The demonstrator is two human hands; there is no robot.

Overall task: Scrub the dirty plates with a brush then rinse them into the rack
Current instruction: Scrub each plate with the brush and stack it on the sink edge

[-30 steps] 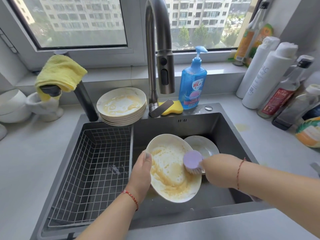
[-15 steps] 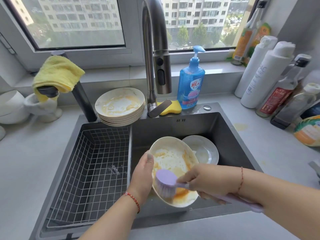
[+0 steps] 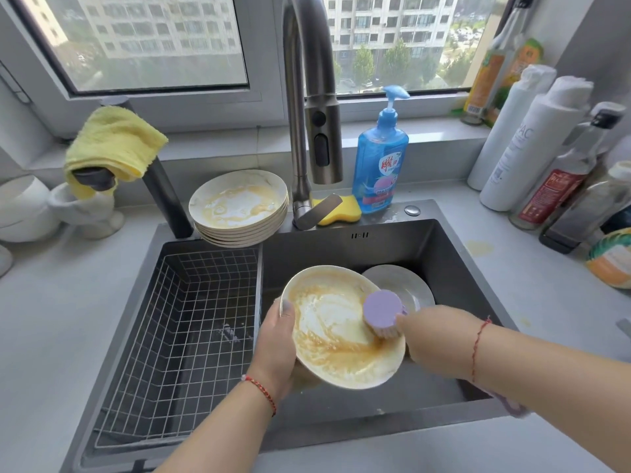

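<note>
My left hand (image 3: 275, 346) grips the left rim of a white plate (image 3: 327, 339) smeared with orange-yellow sauce, tilted over the sink basin. My right hand (image 3: 435, 339) holds a purple brush (image 3: 381, 312) by its handle, and the bristles press on the plate's right side. A second white plate (image 3: 406, 285) lies in the basin behind it. A stack of several dirty plates (image 3: 239, 206) sits on the sink's back edge. The wire rack (image 3: 177, 336) fills the sink's left half and holds nothing.
The tall faucet (image 3: 307, 107) arches over the basin with no water running. A blue soap bottle (image 3: 380, 155) and yellow sponge (image 3: 341, 209) stand behind the sink. Bottles (image 3: 532, 145) crowd the right counter. A yellow cloth (image 3: 112, 145) hangs at the left.
The brush has swept from the plate's lower middle back up to its right side. My left hand keeps holding the plate, which has shifted only slightly.
</note>
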